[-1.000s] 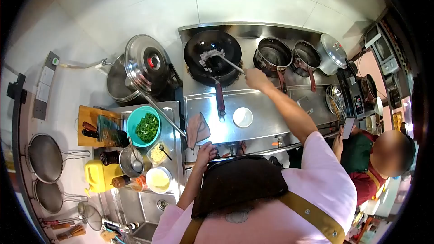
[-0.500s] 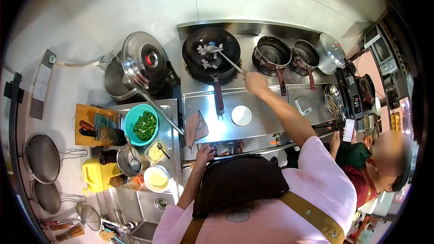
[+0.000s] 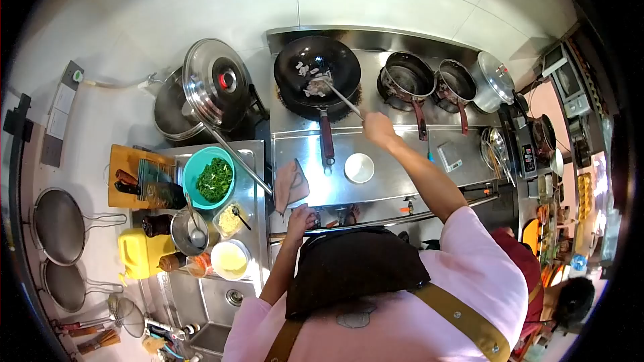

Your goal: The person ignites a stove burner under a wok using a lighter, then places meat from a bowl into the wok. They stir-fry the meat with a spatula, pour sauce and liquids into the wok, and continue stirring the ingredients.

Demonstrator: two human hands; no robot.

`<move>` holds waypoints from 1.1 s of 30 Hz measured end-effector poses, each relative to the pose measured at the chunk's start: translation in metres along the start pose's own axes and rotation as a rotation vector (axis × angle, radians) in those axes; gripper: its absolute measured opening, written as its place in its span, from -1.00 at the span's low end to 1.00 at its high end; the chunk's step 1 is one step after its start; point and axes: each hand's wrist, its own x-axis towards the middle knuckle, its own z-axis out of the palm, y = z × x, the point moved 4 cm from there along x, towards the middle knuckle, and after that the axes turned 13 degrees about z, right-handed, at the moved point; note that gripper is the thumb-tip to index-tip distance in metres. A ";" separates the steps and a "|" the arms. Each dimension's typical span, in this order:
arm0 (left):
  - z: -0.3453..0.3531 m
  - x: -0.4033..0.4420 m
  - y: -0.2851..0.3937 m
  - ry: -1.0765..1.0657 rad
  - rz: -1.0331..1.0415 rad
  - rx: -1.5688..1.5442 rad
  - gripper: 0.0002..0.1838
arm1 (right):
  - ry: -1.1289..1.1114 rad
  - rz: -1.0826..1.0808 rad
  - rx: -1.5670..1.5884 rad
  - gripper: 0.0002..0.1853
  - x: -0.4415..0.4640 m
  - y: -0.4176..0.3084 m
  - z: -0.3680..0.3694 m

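My right hand [image 3: 380, 129] grips the handle of a spatula [image 3: 346, 102]. The spatula's head rests among pale sliced pieces of food [image 3: 318, 87] in a black wok [image 3: 343, 67] on the stove. The wok's dark red handle [image 3: 327, 142] points toward me, untouched. My left hand [image 3: 300, 220] is low at the counter's front edge, its fingers loosely bent with nothing visible in them. Just above it lies a folded brownish cloth [image 3: 292, 184]. A white bowl [image 3: 359, 168] stands on the steel counter [image 3: 396, 154] between the hands.
Two dark saucepans [image 3: 409, 75] sit right of the wok. At left are a tilted steel lid [image 3: 204, 90] over a large pot, a teal bowl [image 3: 190, 181] of chopped greens, a yellow jug [image 3: 144, 255] and small ingredient containers. Another person [image 3: 513, 261] stands at right.
The spatula head has moved down and toward me in the wok, gathering much of the food lower. The other person has bent away, and their phone is out of sight.
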 end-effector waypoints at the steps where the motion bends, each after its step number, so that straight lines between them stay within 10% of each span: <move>1: 0.000 0.001 0.007 0.012 0.016 0.002 -0.61 | 0.008 -0.010 0.034 -0.72 -0.007 0.001 -0.005; 14: 0.003 -0.014 0.016 0.057 0.034 0.022 -0.57 | -0.593 0.415 1.360 -0.61 -0.016 0.019 -0.024; 21: 0.002 -0.005 -0.002 -0.014 0.010 0.082 -0.53 | -0.456 0.230 0.912 -0.62 -0.015 0.012 -0.034; 24: 0.000 -0.004 -0.001 -0.026 0.021 0.069 -0.53 | 0.111 -0.155 0.170 -0.67 0.007 0.013 -0.020; 33: 0.003 -0.024 0.035 -0.013 0.039 0.119 -0.55 | -0.019 -0.070 -0.081 -0.61 -0.001 -0.011 -0.022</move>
